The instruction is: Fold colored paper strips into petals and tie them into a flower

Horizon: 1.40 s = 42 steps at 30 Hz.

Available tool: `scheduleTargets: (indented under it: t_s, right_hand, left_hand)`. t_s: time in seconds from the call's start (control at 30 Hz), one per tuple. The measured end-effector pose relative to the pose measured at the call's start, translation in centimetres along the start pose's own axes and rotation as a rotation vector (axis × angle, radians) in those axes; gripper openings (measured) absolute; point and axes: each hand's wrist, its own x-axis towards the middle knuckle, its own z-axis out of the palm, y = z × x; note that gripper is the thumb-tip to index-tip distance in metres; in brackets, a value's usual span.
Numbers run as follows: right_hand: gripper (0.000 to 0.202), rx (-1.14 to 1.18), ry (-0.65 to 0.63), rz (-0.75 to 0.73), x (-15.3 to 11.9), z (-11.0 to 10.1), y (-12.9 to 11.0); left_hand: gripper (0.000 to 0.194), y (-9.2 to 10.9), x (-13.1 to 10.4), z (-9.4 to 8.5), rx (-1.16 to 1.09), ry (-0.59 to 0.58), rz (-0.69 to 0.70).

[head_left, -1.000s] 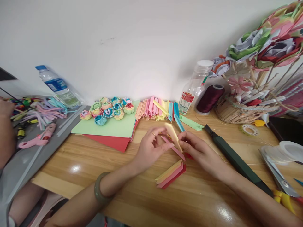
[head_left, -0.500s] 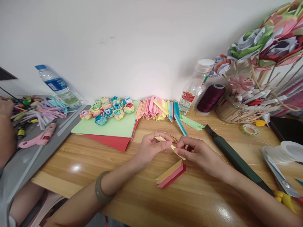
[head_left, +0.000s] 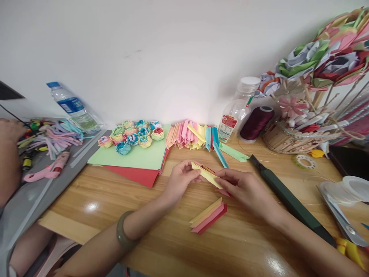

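Note:
Between my two hands is a folded yellow paper strip (head_left: 206, 174), with pink and darker paper showing behind it. My left hand (head_left: 182, 177) pinches its left end between thumb and fingers. At the other end, my right hand (head_left: 240, 184) grips the strip the same way. Just below, on the wooden table, lie folded paper strips (head_left: 209, 215) in yellow, pink and red. Behind my hands stands a row of folded strips (head_left: 188, 134) in orange, pink, yellow and blue. Small folded paper flowers (head_left: 132, 138) sit on green paper (head_left: 138, 158) to the left.
A green long-handled tool (head_left: 288, 196), scissors (head_left: 343, 215) and tape (head_left: 305, 162) lie right. A clear bottle (head_left: 234, 111), maroon thread spool (head_left: 256, 124) and basket (head_left: 288, 137) stand behind. Left are a water bottle (head_left: 72, 105), pink glue gun (head_left: 49, 171) and another person's arm (head_left: 8, 165).
The yellow strip has turned so its broad face shows, with pink paper visible below it. My right hand has shifted slightly to the right along it.

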Motion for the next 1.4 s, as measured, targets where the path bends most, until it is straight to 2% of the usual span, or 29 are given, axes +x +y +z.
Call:
scheduleTargets:
  t_s: [0.17, 0.3, 0.5, 0.6, 0.7, 0.77, 0.9, 1.07, 1.13, 1.23, 1.3, 1.4]
  right_hand:
    - [0.025, -0.002, 0.046, 0.022, 0.1, 0.1, 0.4]
    - [0.032, 0.081, 0.061, 0.049, 0.0, -0.2, 0.4]
    - [0.033, 0.13, 0.198, -0.003, 0.3, -0.7, 0.8]
    - [0.031, 0.201, 0.197, 0.016, 0.4, -0.7, 0.8]
    - [0.03, 0.318, 0.108, 0.06, 0.3, -0.6, 0.6]
    - [0.029, 0.398, 0.033, 0.079, 0.2, -0.6, 0.4]
    - [0.027, 0.497, -0.06, 0.089, 0.2, -0.7, 0.5]
    - [0.029, 0.488, -0.019, 0.104, 0.2, -1.0, 0.6]
    - [0.03, 0.484, 0.032, 0.093, 0.2, -1.0, 0.4]
    - [0.029, 0.437, 0.119, 0.067, 0.1, -0.7, 0.1]
    - [0.029, 0.353, 0.129, 0.056, -0.1, -0.5, 0.0]
    - [0.032, 0.294, 0.071, 0.024, -0.2, -0.4, 0.0]
  left_hand:
    - [0.023, -0.1, 0.1, -0.1, 0.081, 0.026, 0.032]
    - [0.023, -0.1, 0.2, -0.3, 0.112, 0.032, 0.072]
    - [0.017, 0.4, 0.3, -0.5, 0.0, 0.185, 0.106]
    - [0.021, 0.8, 0.1, -0.5, -0.087, 0.054, 0.101]
    - [0.035, 0.8, -0.1, -0.4, -0.16, -0.135, 0.05]
    - [0.033, 0.7, -0.2, -0.5, -0.188, -0.176, 0.044]
    - [0.011, 0.4, 0.2, -0.9, -0.247, -0.107, 0.097]
    - [0.011, 0.8, 0.6, -1.3, -0.361, 0.004, 0.123]
    - [0.017, 1.0, 0.6, -1.3, -0.379, -0.013, 0.113]
    - [0.03, 0.8, 0.3, -0.9, -0.36, -0.099, 0.042]
    - [0.028, 0.4, 0.1, -0.6, -0.327, -0.129, -0.014]
    - [0.018, 0.1, 0.1, -0.6, -0.323, -0.107, -0.019]
